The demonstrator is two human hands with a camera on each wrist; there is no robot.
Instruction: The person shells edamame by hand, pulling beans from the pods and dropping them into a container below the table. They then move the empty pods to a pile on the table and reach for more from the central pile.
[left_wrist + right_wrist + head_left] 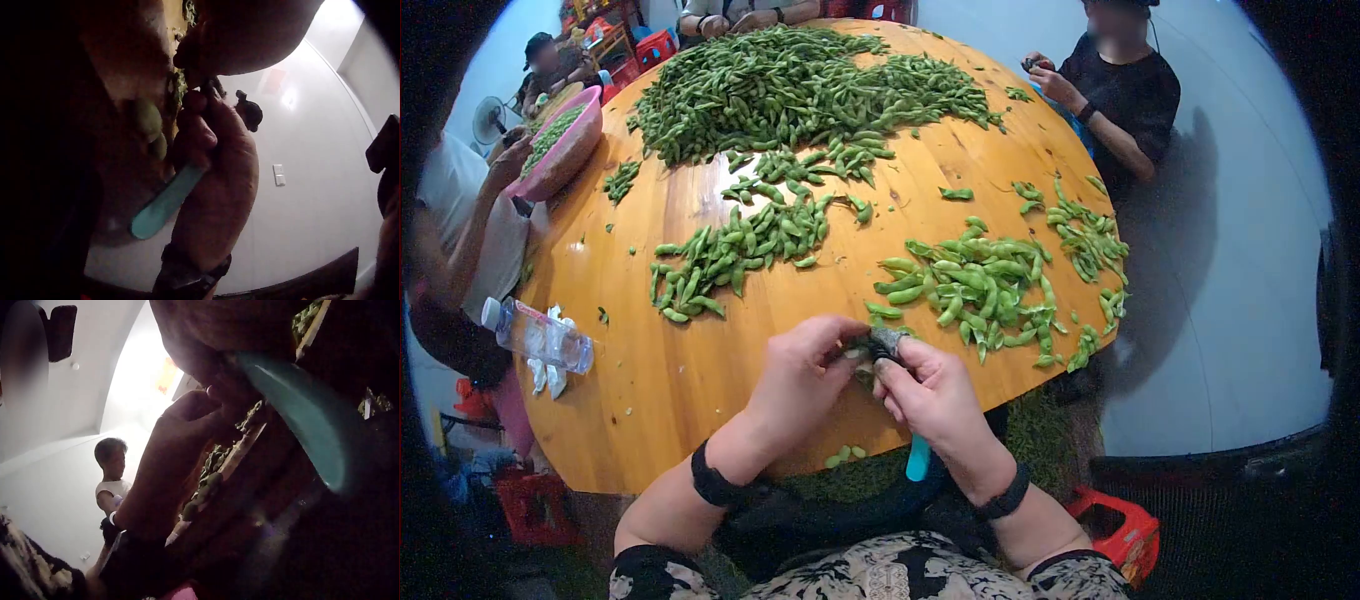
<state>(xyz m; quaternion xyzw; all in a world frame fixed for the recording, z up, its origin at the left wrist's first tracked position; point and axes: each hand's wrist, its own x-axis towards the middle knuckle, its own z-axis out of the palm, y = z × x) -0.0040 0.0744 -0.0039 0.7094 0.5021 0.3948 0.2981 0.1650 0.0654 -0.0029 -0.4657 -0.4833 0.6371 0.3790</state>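
Note:
Over the near edge of the table my left hand (805, 375) and right hand (940, 400) meet at the fingertips. Between them is a small dark grey, cloth-like piece (887, 343), which the left fingers and thumb pinch from the left side. The right thumb and forefinger hold it on the other side. A flat teal handle (916, 458) sticks out below the right hand, gripped under its curled fingers; its other end is hidden. Just beyond the hands lies a spread of green soybean pods (990, 285). A few shelled beans (845, 455) rest at the table's edge.
A large heap of pods (780, 85) covers the far side of the round wooden table (640, 400). A smaller pile (740, 245) lies nearer. At left are a plastic bottle (540, 335) and a pink basin (585, 120) of beans. Other people sit around; a red stool (1125, 535) stands right.

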